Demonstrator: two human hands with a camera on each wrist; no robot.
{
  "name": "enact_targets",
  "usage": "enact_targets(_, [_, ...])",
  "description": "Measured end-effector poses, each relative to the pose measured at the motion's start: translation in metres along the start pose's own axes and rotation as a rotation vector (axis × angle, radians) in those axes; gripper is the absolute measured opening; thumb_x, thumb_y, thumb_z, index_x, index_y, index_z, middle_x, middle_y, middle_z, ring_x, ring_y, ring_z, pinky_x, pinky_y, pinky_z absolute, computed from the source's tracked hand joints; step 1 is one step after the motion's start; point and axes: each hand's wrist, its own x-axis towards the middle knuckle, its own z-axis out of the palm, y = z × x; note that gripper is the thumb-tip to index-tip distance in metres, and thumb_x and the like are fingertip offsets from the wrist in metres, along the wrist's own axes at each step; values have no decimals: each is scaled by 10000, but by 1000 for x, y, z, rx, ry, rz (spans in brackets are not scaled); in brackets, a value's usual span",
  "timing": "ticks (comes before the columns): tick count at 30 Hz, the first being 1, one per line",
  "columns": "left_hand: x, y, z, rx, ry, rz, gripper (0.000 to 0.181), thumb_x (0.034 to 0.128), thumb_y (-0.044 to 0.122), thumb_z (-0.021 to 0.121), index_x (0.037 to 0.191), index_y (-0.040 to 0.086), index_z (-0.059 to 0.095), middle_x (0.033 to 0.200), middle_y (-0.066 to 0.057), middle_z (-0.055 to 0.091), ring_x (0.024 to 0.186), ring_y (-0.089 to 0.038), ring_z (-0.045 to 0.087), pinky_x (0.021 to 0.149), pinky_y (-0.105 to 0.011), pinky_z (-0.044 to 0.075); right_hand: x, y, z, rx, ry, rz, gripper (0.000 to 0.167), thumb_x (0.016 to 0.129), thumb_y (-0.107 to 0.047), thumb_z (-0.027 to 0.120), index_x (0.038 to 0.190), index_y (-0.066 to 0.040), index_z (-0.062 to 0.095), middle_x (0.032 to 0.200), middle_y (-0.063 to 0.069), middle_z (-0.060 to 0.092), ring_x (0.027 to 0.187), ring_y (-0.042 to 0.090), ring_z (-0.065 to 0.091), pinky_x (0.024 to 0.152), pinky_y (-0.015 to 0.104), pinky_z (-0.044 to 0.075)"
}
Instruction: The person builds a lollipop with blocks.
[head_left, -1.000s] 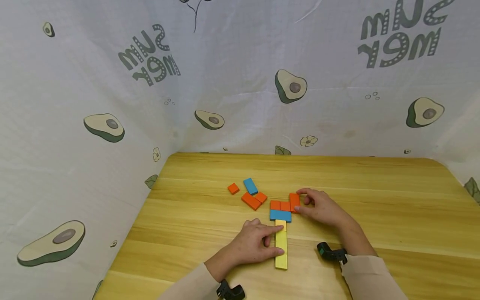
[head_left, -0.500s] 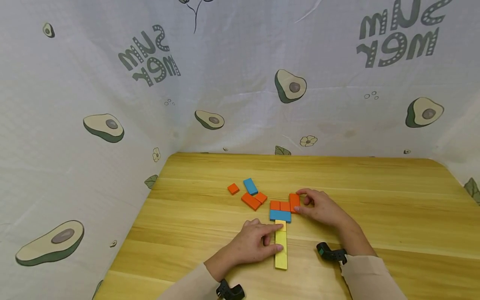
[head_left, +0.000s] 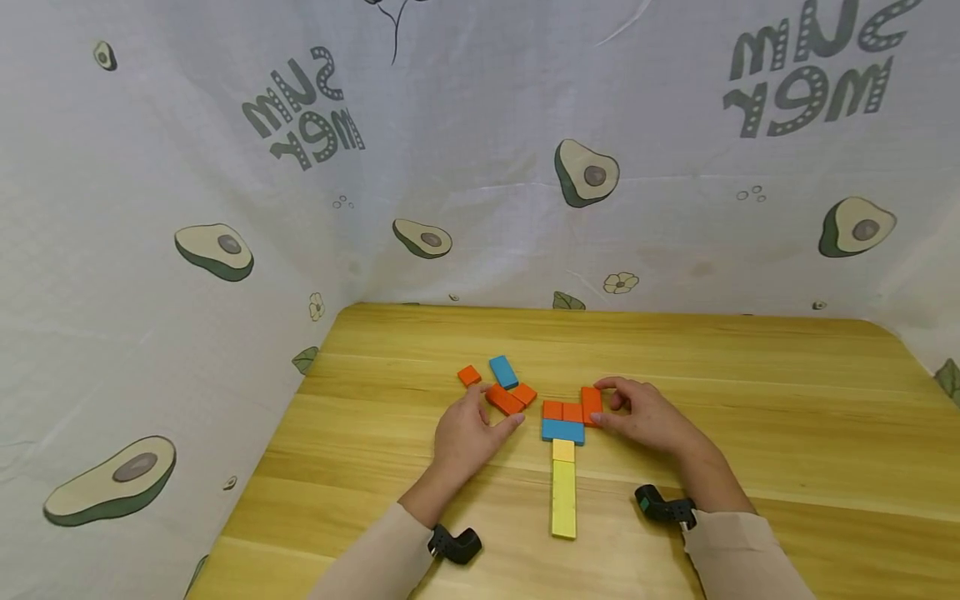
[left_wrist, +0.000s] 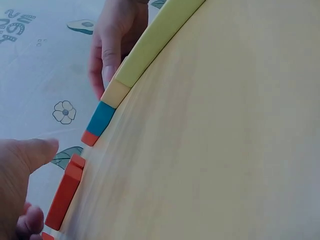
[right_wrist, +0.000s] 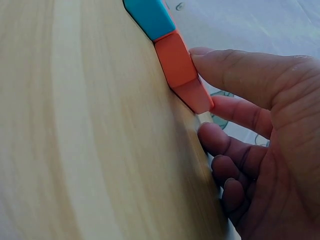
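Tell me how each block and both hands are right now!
Left hand: spread beside the loose long orange block
Right hand: holding the joined long orange block
Loose long orange block: flat, slanted
Loose small orange block: flat, slanted
Loose blue block: flat, slanted
Lone orange square: flat, slanted
Joined long orange block: beside orange pair
Orange pair: flat, side by side
Joined blue block: flat, crosswise
Yellow block: flat
Lime block: flat

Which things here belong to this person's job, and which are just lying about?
Likely in the job:
orange rectangular block pinched by the right hand
two orange square blocks
blue rectangular block
small yellow square block
long yellow-green bar
another orange rectangular block beside the left hand

Lying about, perhaps spares:
slanted blue rectangular block
two loose orange square blocks
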Motion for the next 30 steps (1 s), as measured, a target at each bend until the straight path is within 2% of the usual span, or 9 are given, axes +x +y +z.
enact_targets(3, [5,0,1,33,-14,-88,837,773,650,799,1365,100,581,647,47,532,542,-103,482,471,-270,361,0,1,-2,3,-1,-15,516,932,-319,751,1334,-39,591,991,78,568,871,209,477,756,342,404])
enact_targets(6, [9,1,3,60,-32,-140,852,757,664,803,1351,94,581,679,22,579,589,-140,532,499,-285,383,1,1,-2,12,-5,-24,513,932,-305,753,1332,-29,589,978,79,569,845,199,480,749,339,412])
enact_targets(12, [12,2,1,71,-73,-167,751,787,587,811,1285,59,616,671,11,601,571,-146,526,498,-298,391,0,0,-1,21,-11,2,531,931,-327,752,1345,-39,586,1019,89,569,904,225,474,772,346,405])
enact_targets(14, [11,1,-2,51,-105,-144,725,796,561,812,1278,55,617,663,24,581,559,-135,514,502,-295,394,-1,0,-1,20,-8,5,532,929,-329,753,1344,-41,587,1025,92,569,913,230,473,775,347,404])
enact_targets(17, [13,-1,-9,10,-176,-78,683,804,537,815,1268,72,628,699,41,572,587,-112,513,540,-279,413,0,0,0,21,-7,5,532,929,-326,753,1344,-38,586,1026,95,570,906,228,478,773,347,407])
enact_targets(20, [14,-2,-18,-27,-280,7,635,796,512,838,1249,110,651,824,41,581,702,-99,524,640,-258,442,0,1,0,24,-8,5,533,928,-328,754,1343,-39,586,1024,94,567,904,225,477,773,346,405])
enact_targets(24, [16,-3,-24,5,-401,114,614,814,499,830,1288,148,661,980,29,570,873,-113,526,776,-276,469,0,1,1,26,-4,12,536,924,-336,757,1341,-45,588,1022,89,566,925,236,470,780,348,400])
enact_targets(27, [16,-5,-24,48,-433,175,623,849,503,798,1350,165,650,1052,36,575,936,-100,535,842,-288,494,0,1,2,31,1,12,532,923,-332,759,1339,-45,591,1018,89,564,923,239,468,779,348,399])
enact_targets(30, [17,-8,-23,72,-427,208,609,882,488,774,1396,190,639,1067,38,582,925,-89,529,848,-280,496,0,1,2,34,4,14,529,923,-335,760,1336,-50,594,1022,87,563,927,238,465,777,345,395])
